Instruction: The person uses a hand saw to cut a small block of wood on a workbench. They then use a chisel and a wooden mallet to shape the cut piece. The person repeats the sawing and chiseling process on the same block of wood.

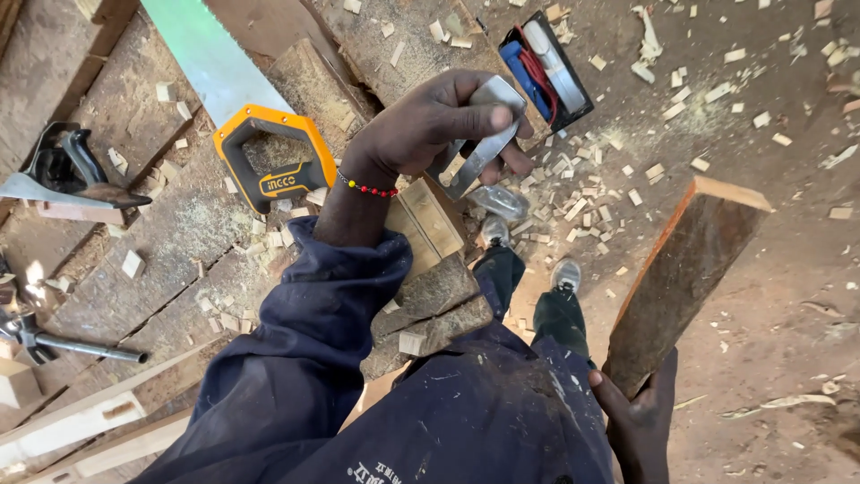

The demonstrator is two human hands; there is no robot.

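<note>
— What is the right hand [638, 414] holding?
— It grips a wood block [683, 269]; the picture's edge cuts the hand off.
— And the left hand [428, 121]?
— Closed on a metal tool [484, 143], mostly hidden by fingers. Past it lies a saw [235, 99], blade cut off.
</note>
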